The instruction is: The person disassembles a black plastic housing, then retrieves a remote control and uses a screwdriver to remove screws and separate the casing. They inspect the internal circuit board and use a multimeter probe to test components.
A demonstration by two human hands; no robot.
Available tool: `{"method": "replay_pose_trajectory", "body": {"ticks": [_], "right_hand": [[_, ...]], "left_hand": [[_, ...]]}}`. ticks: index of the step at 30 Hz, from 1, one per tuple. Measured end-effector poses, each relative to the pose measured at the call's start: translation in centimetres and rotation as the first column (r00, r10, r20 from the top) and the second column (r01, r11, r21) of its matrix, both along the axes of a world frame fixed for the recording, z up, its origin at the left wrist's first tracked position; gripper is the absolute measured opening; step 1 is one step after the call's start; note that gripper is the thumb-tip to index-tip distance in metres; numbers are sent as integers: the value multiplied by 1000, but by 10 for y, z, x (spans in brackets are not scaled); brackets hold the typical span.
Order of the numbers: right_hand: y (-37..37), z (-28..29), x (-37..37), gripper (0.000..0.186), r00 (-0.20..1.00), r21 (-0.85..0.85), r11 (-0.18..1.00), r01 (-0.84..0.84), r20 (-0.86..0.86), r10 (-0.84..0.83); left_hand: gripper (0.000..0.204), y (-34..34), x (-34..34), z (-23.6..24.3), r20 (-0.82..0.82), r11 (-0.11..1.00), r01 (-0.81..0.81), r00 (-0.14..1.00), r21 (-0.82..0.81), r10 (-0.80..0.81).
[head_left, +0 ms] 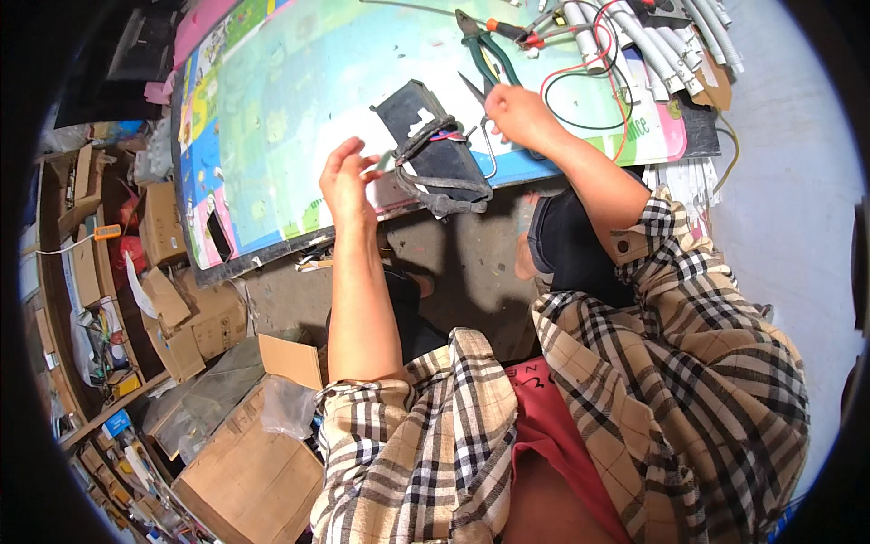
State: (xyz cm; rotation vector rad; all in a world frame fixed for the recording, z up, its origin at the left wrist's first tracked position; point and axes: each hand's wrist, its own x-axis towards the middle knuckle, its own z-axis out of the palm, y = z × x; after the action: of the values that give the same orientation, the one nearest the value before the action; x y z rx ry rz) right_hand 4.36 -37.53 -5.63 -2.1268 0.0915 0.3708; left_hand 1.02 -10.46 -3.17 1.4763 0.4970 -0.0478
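On the pale printed board [281, 100] lies a black rectangular piece [408, 113] with a twisted grey-black cable loop [439, 199] and coloured wires. My left hand [349, 181] is raised just left of this bundle, fingers apart and holding nothing. To the bundle's upper right, my right hand [512, 118] has its fingers closed on a pointed metal tool [473, 88], whose far end is hidden by the hand. Beside that hand are green-handled pliers [498, 59] and a thin bent metal piece [492, 163].
White tubes [652, 54], red and black leads [580, 122] and orange-black hand tools [512, 32] crowd the board's back right. At lower left stand cardboard boxes [245, 462] and cluttered shelves [91, 344]. A pale surface [788, 181] runs along the right.
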Motion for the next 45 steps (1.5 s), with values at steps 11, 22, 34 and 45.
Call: {"method": "replay_pose_trajectory", "body": {"ticks": [11,22,34,45], "right_hand": [[45,-46,-19,75,908,-47,927,-373,-224,354],[62,-61,-11,64,947,217,941,-260,-132,292],[-22,54,-70,52,945,691,723,0,236,-227],[-194,-1,-201,28,810,861,159,483,-371,-453]], "left_hand": [[46,-14,-42,-45,-451,966,-199,886,-163,106],[77,-17,-21,-46,-439,966,-2,891,-257,-115],[56,-99,-54,109,211,952,277,931,127,-299],[23,-166,-26,112,234,801,574,767,168,-598]]}}
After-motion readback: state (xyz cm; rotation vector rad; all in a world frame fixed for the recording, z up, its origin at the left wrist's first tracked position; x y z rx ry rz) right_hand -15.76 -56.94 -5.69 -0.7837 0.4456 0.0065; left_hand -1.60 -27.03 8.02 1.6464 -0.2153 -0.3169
